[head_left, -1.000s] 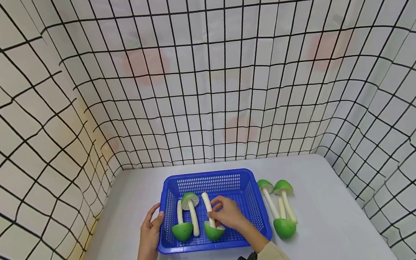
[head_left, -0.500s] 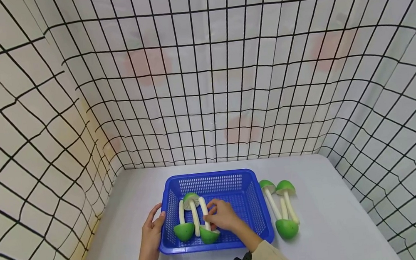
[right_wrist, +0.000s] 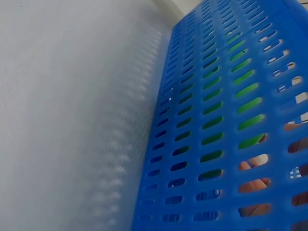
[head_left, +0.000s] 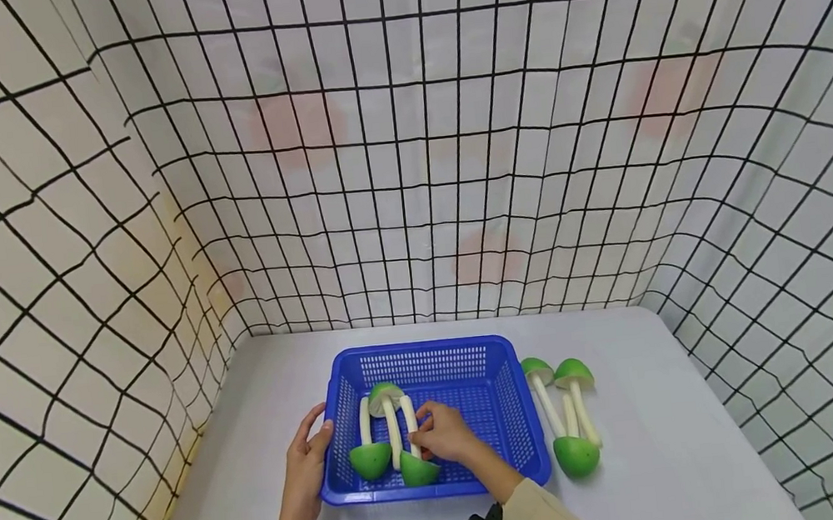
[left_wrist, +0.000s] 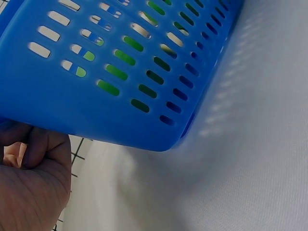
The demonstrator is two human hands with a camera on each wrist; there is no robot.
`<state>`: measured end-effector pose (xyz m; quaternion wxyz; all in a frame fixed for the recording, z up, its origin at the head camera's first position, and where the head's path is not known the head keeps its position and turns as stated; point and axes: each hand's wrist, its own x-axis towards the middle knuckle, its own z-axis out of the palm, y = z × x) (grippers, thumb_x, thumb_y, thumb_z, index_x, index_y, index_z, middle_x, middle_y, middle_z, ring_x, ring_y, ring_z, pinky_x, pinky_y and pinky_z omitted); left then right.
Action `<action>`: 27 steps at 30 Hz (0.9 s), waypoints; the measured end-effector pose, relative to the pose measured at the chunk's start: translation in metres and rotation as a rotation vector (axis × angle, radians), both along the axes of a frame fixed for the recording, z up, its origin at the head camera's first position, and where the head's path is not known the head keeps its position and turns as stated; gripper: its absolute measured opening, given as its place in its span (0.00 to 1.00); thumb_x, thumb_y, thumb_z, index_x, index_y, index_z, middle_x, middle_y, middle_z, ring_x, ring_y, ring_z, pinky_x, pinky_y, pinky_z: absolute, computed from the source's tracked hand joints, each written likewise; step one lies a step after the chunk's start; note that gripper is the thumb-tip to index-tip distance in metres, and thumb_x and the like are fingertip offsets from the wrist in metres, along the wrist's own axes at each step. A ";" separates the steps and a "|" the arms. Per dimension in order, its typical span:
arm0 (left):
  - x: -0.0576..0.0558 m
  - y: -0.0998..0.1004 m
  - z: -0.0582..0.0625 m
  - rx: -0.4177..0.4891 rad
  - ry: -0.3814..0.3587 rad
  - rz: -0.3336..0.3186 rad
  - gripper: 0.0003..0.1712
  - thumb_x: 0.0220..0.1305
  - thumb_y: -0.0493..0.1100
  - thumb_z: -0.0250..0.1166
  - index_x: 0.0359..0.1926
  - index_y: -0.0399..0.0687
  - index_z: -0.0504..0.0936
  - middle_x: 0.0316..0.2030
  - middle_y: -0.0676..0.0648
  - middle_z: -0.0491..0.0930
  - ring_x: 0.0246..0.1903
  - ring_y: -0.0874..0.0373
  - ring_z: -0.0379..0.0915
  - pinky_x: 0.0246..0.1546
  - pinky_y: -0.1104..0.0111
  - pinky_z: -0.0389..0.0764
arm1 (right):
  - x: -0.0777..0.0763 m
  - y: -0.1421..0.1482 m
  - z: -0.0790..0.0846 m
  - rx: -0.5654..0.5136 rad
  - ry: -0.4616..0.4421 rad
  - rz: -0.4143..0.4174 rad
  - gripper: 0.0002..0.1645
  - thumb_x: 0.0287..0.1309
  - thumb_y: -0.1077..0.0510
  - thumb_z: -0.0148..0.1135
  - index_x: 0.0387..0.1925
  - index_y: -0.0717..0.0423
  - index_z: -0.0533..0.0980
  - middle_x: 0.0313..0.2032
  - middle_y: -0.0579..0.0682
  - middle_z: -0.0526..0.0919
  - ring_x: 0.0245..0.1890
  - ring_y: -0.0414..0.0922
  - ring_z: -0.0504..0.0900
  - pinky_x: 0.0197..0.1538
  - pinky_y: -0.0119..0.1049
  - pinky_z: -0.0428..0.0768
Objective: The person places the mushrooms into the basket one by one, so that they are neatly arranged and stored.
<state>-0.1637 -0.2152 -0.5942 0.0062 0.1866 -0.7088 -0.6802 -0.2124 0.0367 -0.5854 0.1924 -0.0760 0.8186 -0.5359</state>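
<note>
Mushroom [head_left: 419,469], green-capped, shifted left beside middle mushroom [head_left: 394,440], row tighter | your right hand [head_left: 444,433] pinches its stem [head_left: 408,412] | your left hand [head_left: 307,455] grips blue basket [head_left: 434,365]

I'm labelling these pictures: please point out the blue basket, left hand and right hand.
Blue basket [head_left: 379,495]: head view, on its front rim.
Left hand [head_left: 305,460]: head view, on its middle.
Right hand [head_left: 446,433]: head view, on its middle.

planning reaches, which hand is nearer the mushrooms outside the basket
Right hand, holding a mushroom inside the basket, left of the outside mushrooms; the left hand is farther, at the basket's left side.
</note>
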 end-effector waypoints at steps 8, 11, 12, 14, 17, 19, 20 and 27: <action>0.001 -0.001 0.000 0.019 0.015 0.007 0.33 0.74 0.62 0.60 0.75 0.63 0.67 0.52 0.35 0.85 0.43 0.49 0.85 0.39 0.65 0.85 | 0.000 0.002 -0.001 0.007 0.007 0.009 0.25 0.61 0.62 0.71 0.56 0.69 0.74 0.36 0.55 0.84 0.29 0.50 0.88 0.36 0.45 0.87; 0.001 0.000 0.000 0.016 0.018 0.006 0.33 0.74 0.62 0.59 0.75 0.63 0.67 0.53 0.35 0.85 0.43 0.49 0.85 0.39 0.65 0.86 | -0.001 0.003 -0.002 0.009 0.017 0.007 0.25 0.61 0.62 0.71 0.55 0.70 0.74 0.37 0.56 0.84 0.30 0.50 0.88 0.36 0.44 0.87; 0.001 0.000 0.000 0.015 0.014 0.004 0.33 0.74 0.62 0.59 0.75 0.64 0.67 0.53 0.35 0.85 0.43 0.49 0.85 0.40 0.64 0.86 | -0.001 0.003 -0.002 0.009 0.015 0.008 0.25 0.61 0.62 0.71 0.55 0.70 0.74 0.37 0.56 0.84 0.30 0.50 0.88 0.36 0.44 0.87; 0.000 0.000 0.000 0.018 0.006 0.007 0.32 0.74 0.62 0.59 0.75 0.66 0.67 0.54 0.35 0.84 0.44 0.48 0.85 0.40 0.64 0.87 | -0.001 0.003 -0.002 0.018 0.020 0.010 0.26 0.61 0.61 0.71 0.55 0.70 0.74 0.37 0.56 0.85 0.30 0.49 0.88 0.36 0.43 0.86; 0.000 0.001 0.000 0.019 0.005 0.004 0.32 0.75 0.62 0.59 0.75 0.66 0.67 0.55 0.34 0.83 0.44 0.48 0.85 0.41 0.63 0.87 | -0.002 0.003 -0.002 0.039 0.035 0.009 0.27 0.62 0.60 0.71 0.57 0.70 0.74 0.38 0.55 0.85 0.29 0.46 0.87 0.35 0.40 0.85; 0.000 0.001 -0.001 0.018 0.005 0.004 0.32 0.75 0.62 0.59 0.75 0.66 0.67 0.55 0.34 0.83 0.44 0.48 0.85 0.41 0.63 0.87 | -0.003 0.005 -0.002 0.062 0.060 0.003 0.28 0.62 0.58 0.70 0.58 0.70 0.74 0.38 0.55 0.86 0.30 0.45 0.86 0.34 0.39 0.84; -0.001 0.001 -0.001 0.020 0.007 0.004 0.32 0.75 0.62 0.59 0.75 0.66 0.67 0.55 0.34 0.84 0.44 0.48 0.85 0.41 0.62 0.87 | -0.003 0.005 -0.002 0.076 0.070 -0.002 0.28 0.63 0.57 0.70 0.58 0.69 0.74 0.38 0.54 0.86 0.30 0.44 0.85 0.34 0.38 0.83; -0.001 0.000 0.000 0.032 0.004 0.004 0.32 0.74 0.62 0.59 0.75 0.67 0.67 0.55 0.34 0.84 0.44 0.48 0.85 0.42 0.61 0.87 | -0.006 0.012 -0.001 0.093 0.123 -0.013 0.28 0.62 0.56 0.70 0.58 0.67 0.75 0.41 0.56 0.87 0.33 0.44 0.85 0.36 0.39 0.83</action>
